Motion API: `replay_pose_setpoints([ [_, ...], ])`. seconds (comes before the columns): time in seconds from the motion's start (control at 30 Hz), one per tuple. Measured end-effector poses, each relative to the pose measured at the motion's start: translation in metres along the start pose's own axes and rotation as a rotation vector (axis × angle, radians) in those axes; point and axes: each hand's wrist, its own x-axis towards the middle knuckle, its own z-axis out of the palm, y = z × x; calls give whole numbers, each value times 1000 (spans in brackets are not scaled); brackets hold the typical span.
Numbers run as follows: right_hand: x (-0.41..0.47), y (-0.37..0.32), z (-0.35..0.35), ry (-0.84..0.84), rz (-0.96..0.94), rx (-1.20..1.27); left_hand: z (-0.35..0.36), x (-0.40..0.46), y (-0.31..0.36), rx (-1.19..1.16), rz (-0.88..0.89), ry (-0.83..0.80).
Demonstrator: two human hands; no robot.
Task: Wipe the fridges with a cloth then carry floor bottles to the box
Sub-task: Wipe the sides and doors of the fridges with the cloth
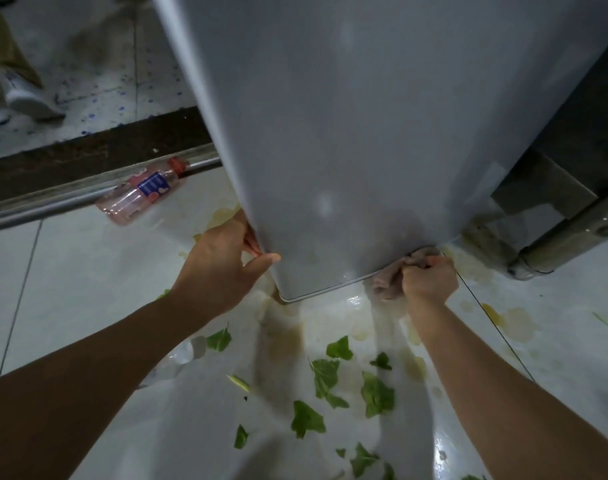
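A grey fridge (358,133) fills the upper middle of the head view, seen from above down to its bottom edge. My left hand (223,268) grips the fridge's lower left corner, thumb on the front face. My right hand (428,278) is closed on a bunched pinkish cloth (387,284) pressed against the fridge's bottom right edge. An empty clear plastic bottle (141,194) with a red cap and blue label lies on its side on the floor to the left, against a metal rail.
The white tiled floor (88,271) is wet, stained yellow-brown and strewn with green leaves (377,393). A metal rail (46,206) runs along the left. A dark metal unit (572,188) stands right of the fridge. Another person's shoe (29,98) shows at top left.
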Motion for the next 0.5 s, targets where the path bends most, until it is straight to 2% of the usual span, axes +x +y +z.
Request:
replay_pose_setpoints([
  [0.17, 40, -3, -15, -4, -9, -48, -1, -1, -1, 37, 5, -8],
  [0.5, 77, -7, -26, 45, 9, -114, -3, -1, -4, 71, 132, -27],
])
